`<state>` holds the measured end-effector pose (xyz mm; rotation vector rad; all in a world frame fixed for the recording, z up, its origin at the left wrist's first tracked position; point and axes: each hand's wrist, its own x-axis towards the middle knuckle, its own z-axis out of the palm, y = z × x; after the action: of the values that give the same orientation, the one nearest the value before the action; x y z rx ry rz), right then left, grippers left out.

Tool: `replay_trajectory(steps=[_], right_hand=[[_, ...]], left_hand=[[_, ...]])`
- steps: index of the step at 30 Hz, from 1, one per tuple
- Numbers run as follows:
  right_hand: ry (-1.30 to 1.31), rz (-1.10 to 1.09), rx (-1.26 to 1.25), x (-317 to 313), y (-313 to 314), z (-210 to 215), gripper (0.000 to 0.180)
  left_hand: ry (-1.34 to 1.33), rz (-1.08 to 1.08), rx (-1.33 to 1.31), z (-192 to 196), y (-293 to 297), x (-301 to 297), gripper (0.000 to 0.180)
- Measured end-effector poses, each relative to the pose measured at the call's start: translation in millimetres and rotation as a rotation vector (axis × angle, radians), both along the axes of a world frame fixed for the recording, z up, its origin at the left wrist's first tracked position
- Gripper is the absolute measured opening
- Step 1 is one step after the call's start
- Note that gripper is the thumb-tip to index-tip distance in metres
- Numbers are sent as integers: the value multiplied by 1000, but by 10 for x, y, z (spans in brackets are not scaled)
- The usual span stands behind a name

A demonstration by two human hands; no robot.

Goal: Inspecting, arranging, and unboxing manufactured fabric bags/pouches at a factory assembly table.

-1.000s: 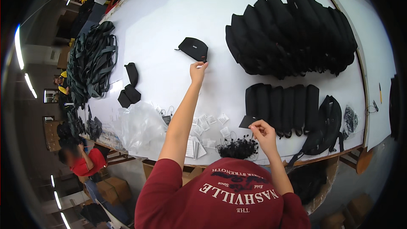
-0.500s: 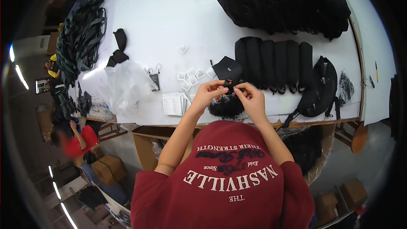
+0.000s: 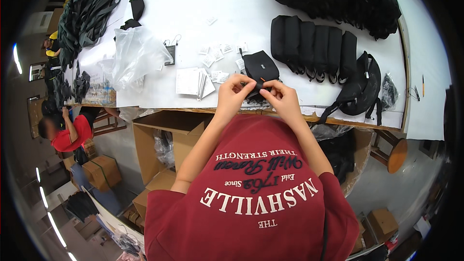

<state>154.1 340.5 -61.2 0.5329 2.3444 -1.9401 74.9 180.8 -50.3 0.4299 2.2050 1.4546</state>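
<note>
A small black fabric pouch (image 3: 261,64) lies on the white table just beyond my hands. At its near end, a black strap or edge with a small orange bit (image 3: 262,79) sits between my fingertips. My left hand (image 3: 234,94) pinches this part from the left with thumb and forefinger. From the right, my right hand (image 3: 282,97) pinches it too, with the fingers curled. The fingertips almost meet, so exactly what they grip is partly hidden. Beneath them, a dark bundle of thin cords (image 3: 258,100) shows only in part.
Left of my hands lie a stack of white cards (image 3: 189,82), small white packets (image 3: 216,54) and a clear plastic bag (image 3: 134,53). Rightward are a row of black pouches (image 3: 309,41) and a black bag (image 3: 360,89). Open cardboard boxes (image 3: 169,121) stand below the table edge.
The whole view has shifted, so the table sits higher in the picture. The pouch has turned and lies flatter; my hands remain pinched together at its near end.
</note>
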Motion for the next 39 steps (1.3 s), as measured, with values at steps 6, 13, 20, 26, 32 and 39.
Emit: replay_trajectory(steps=[6,13,20,26,32,39], right_hand=[[182,-85,-414,119,84,57,11],[251,-24,-564,157,54,213,12],[307,0,-578,146,7,244,18],[326,-7,-557,154,-13,253,18],[339,-22,-500,158,-31,270,17],[360,-1,-112,168,-32,310,14]], left_hand=[[-288,205,504,209,-70,53,14],[-296,54,387,349,2,157,9],[-249,11,291,414,30,174,9],[-235,38,315,416,42,201,9],[-222,31,291,410,35,206,9],[-164,-30,196,455,46,215,7]])
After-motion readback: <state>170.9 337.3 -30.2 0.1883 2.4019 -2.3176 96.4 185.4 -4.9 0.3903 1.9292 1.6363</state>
